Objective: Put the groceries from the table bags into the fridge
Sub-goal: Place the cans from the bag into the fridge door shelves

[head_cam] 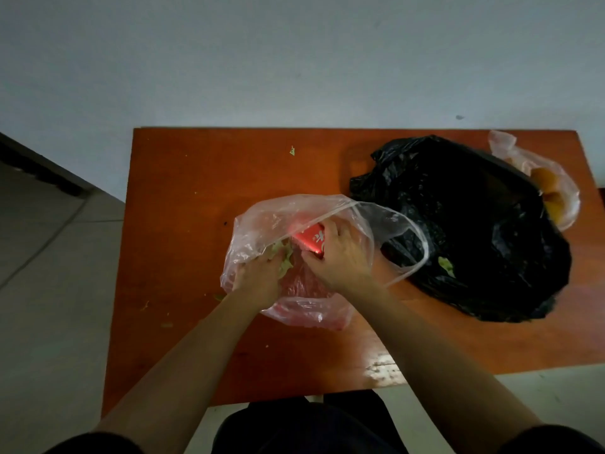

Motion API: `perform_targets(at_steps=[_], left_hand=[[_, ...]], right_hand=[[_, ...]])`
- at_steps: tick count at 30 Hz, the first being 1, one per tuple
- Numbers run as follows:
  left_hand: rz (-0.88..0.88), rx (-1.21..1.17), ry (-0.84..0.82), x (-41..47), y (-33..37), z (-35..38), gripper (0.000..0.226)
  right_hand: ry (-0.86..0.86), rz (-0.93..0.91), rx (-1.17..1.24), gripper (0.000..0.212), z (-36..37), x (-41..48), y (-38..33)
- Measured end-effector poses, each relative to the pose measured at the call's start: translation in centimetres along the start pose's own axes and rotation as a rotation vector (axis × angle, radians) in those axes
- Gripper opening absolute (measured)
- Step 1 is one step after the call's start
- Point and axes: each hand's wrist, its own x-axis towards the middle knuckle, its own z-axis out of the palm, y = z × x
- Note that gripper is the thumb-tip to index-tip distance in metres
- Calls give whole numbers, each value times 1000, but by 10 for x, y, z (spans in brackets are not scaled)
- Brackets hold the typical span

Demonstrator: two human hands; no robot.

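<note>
A clear pinkish plastic bag [262, 221] lies open in the middle of the orange-brown table [196, 178]. Both my hands are inside it. My right hand [340, 257] grips a red can [309, 242] with white lettering, fingers curled over its right end. My left hand [258, 276] reaches into the bag's left side among pale green lettuce leaves [283, 257]; its fingertips are hidden by leaves and plastic. A large black plastic bag [468, 224] sits to the right, with a bit of lettuce lying on it.
Behind the black bag lies a second clear bag [550, 178] holding orange fruit. Leaf scraps [292, 151] dot the table. A white wall runs behind the table, grey tiled floor lies to the left, and my dark-clothed legs are below the near edge.
</note>
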Motion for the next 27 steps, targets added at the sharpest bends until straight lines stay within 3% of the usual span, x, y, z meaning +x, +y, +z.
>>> perform_targets(at_steps=[3,6,9,12,18,23,27], left_hand=[[-44,-44,43,-7,9,-12,64],[-57,-118,249,-20,20,-26,53],[30,-208,526,-38,37,-47,28],[137,-296,699,-57,63,-84,28],[573,-350,790,-57,145,-148,36],[967,-366,794,-106,277,-181,41],[1229,-346,768,-185,396,-177,48]], right_hand=[[-5,-72,109,65,-23,-14,5],[24,-142,241,64,-49,-32,11],[163,-139,367,64,-77,-57,23],[350,-83,459,68,-103,-81,38],[845,98,565,65,-159,-166,77],[1294,298,550,66,-217,-280,128],[1542,383,441,70,-260,-397,177]])
